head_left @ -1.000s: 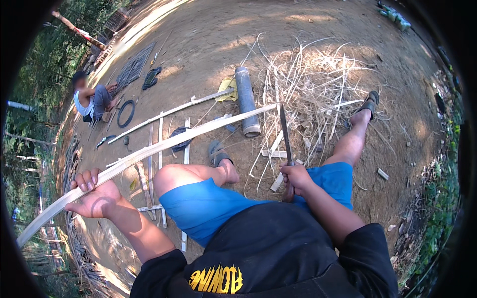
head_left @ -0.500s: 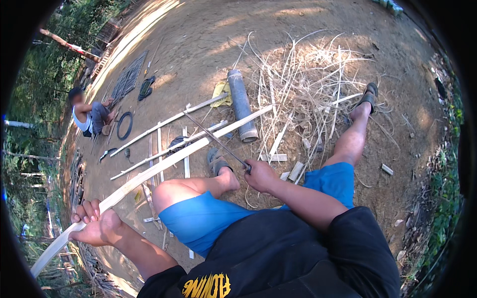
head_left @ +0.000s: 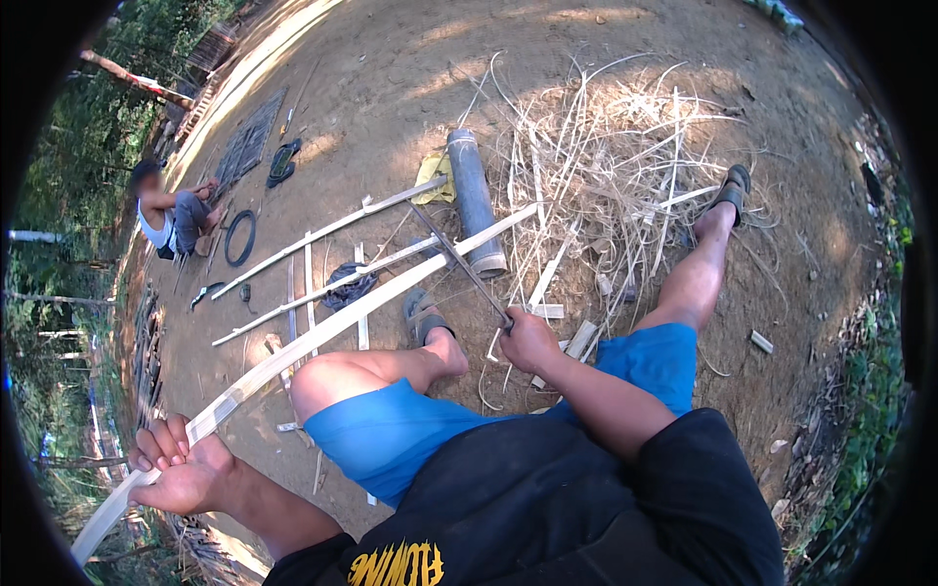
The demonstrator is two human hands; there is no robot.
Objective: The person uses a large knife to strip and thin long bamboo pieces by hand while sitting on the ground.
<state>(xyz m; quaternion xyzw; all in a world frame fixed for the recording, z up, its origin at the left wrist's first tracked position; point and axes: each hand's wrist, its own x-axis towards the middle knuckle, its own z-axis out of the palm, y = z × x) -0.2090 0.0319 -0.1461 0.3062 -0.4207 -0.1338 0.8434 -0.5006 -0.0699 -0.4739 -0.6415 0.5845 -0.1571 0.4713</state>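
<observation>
A long, pale bamboo strip runs diagonally from the lower left, past the person's bent left knee, to an end above the near edge of the litter of shavings. The left hand grasps it near its lower end, the fingers curled around it. The right hand is clenched on the handle of a long-bladed knife, whose narrow blade points forward and to the left and crosses the strip; whether the two touch cannot be told. Beyond the crossing, the strip passes over the near end of a dark grey tube, which lies on the dirt beside a yellow cloth. To the tube's right spreads a tangled heap of shavings. Left of the tube, two slender poles lie across shorter slats, with a crumpled black bag among them. Farther left, another person sits near a black ring.
</observation>
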